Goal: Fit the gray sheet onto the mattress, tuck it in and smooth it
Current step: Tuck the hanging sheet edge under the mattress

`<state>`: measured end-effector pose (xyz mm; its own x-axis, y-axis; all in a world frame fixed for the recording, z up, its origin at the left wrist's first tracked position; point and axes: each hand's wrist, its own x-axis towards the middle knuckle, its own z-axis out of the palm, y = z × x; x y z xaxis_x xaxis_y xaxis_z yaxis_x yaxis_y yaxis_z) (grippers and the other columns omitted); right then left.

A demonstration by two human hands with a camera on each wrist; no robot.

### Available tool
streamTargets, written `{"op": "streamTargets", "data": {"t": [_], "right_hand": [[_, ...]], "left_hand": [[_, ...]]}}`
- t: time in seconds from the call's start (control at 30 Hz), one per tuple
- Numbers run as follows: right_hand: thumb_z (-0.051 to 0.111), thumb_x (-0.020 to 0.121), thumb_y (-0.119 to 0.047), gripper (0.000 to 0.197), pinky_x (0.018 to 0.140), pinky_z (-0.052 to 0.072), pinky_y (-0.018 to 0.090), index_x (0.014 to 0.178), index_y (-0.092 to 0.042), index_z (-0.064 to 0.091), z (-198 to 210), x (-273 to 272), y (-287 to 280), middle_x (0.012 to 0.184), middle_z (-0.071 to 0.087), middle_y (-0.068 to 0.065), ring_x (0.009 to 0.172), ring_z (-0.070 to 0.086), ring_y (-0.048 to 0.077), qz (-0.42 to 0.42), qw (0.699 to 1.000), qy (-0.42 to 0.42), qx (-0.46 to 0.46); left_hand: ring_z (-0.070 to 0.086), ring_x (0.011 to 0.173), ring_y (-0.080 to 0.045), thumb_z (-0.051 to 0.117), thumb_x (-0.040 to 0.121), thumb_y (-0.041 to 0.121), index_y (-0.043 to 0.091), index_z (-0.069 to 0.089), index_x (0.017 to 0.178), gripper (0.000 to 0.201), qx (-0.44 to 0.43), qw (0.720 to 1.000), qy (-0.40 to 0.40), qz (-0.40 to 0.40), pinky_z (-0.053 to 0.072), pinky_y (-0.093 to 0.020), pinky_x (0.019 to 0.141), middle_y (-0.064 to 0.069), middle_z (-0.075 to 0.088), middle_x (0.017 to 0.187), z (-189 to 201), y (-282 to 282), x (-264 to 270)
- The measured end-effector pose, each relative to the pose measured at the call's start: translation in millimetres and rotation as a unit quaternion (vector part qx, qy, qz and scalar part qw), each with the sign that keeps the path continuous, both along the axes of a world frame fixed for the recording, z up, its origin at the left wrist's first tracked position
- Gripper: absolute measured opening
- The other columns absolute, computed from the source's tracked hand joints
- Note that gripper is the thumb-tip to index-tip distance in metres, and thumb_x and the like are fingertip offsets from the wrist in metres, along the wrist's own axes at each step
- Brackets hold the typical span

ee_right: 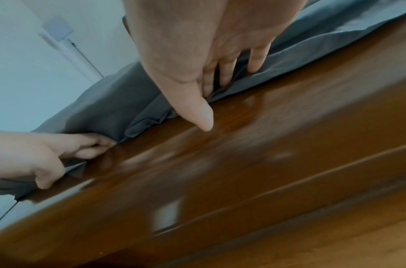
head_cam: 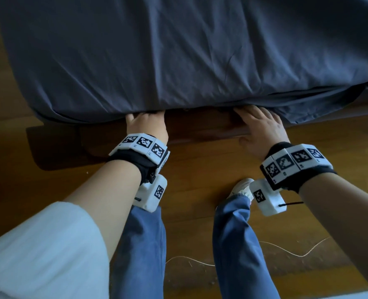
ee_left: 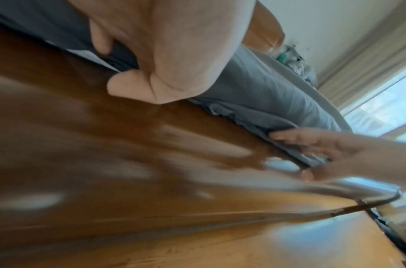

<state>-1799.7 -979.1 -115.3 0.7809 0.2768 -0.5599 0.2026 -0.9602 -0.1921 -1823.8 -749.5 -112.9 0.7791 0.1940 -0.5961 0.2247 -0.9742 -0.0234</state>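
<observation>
Gray sheet, brown wood, checkered bands

The sheet (head_cam: pixel 178 57) is plain slate gray; the bed frame (head_cam: pixel 200 128) glossy dark brown; the floor (head_cam: pixel 189 180) lighter honey brown; the wrist bands (head_cam: pixel 144 145) white with black-and-white square codes; the trousers (head_cam: pixel 142 244) blue.

— Where does the sheet (head_cam: pixel 178 57) lie?
— Over the mattress, hanging to the bed frame (head_cam: pixel 200 128) on the near side.
— And the 2 hands?
— Left hand (head_cam: pixel 146 126) left, right hand (head_cam: pixel 262 130) right, both at the sheet's lower edge above the frame.
</observation>
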Motion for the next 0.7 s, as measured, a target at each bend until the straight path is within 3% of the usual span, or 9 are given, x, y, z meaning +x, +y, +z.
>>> {"op": "streamTargets", "data": {"t": [0.07,0.17,0.3,0.37,0.43,0.53,0.7], "right_hand": [[0.065,0.079,-0.032,0.077,0.116,0.013,0.039,0.146,-0.029,0.027,-5,9,5,0.149,0.032,-0.003,0.138,0.027,0.022,0.011,1.000,-0.006,-0.013],[0.068,0.074,-0.043,0.073,0.115,0.015,0.042,0.139,-0.031,0.037,-11,22,22,0.142,0.042,0.001,0.133,0.034,0.024,-0.012,0.999,-0.013,-0.039],[0.065,0.076,-0.037,0.045,0.112,0.019,0.043,0.117,-0.021,0.057,-7,42,37,0.123,0.059,0.008,0.122,0.047,0.028,-0.027,0.995,0.025,-0.098],[0.064,0.077,-0.034,0.038,0.112,0.018,0.042,0.112,-0.019,0.059,-5,46,39,0.119,0.061,0.009,0.119,0.049,0.029,-0.028,0.993,0.037,-0.105],[0.065,0.077,-0.035,0.052,0.113,0.014,0.045,0.124,-0.020,0.052,-8,42,36,0.127,0.055,0.009,0.126,0.043,0.028,-0.018,0.994,0.045,-0.103],[0.066,0.076,-0.044,0.081,0.116,0.003,0.051,0.144,-0.024,0.027,-17,29,25,0.148,0.033,0.005,0.140,0.023,0.024,-0.010,0.997,0.039,-0.069],[0.062,0.079,-0.035,0.081,0.117,-0.004,0.049,0.147,-0.025,0.020,-9,4,16,0.153,0.020,-0.001,0.145,0.009,0.018,-0.027,1.000,0.004,0.006]], "left_hand": [[0.057,0.109,-0.026,0.050,0.084,0.008,0.024,0.053,0.116,0.036,0.017,1.000,-0.007,0.006,0.023,-0.043,0.107,-0.005,0.067,0.101,-2,-6,2],[0.054,0.115,-0.026,0.048,0.086,0.010,0.025,0.051,0.119,0.037,0.016,0.999,0.021,0.021,0.023,-0.043,0.106,-0.004,0.064,0.112,-1,-8,6],[0.042,0.128,-0.029,0.046,0.086,0.008,0.028,0.040,0.134,0.051,-0.030,0.994,0.102,0.032,0.022,-0.045,0.108,-0.007,0.051,0.133,4,0,12],[0.039,0.131,-0.030,0.044,0.088,0.012,0.029,0.038,0.137,0.052,-0.049,0.991,0.110,0.050,0.023,-0.044,0.108,-0.007,0.046,0.140,11,4,11],[0.041,0.129,-0.030,0.042,0.091,0.019,0.030,0.037,0.140,0.050,-0.067,0.992,0.071,0.078,0.029,-0.042,0.106,-0.005,0.046,0.141,19,5,4],[0.045,0.127,-0.029,0.043,0.091,0.018,0.025,0.040,0.139,0.049,-0.110,0.988,-0.035,0.102,0.036,-0.042,0.104,-0.004,0.050,0.139,29,-4,-12],[0.030,0.139,-0.023,0.043,0.087,0.003,0.022,0.026,0.146,0.064,-0.167,0.986,-0.013,0.018,0.028,-0.040,0.111,0.000,0.028,0.153,11,-28,-14]]}}
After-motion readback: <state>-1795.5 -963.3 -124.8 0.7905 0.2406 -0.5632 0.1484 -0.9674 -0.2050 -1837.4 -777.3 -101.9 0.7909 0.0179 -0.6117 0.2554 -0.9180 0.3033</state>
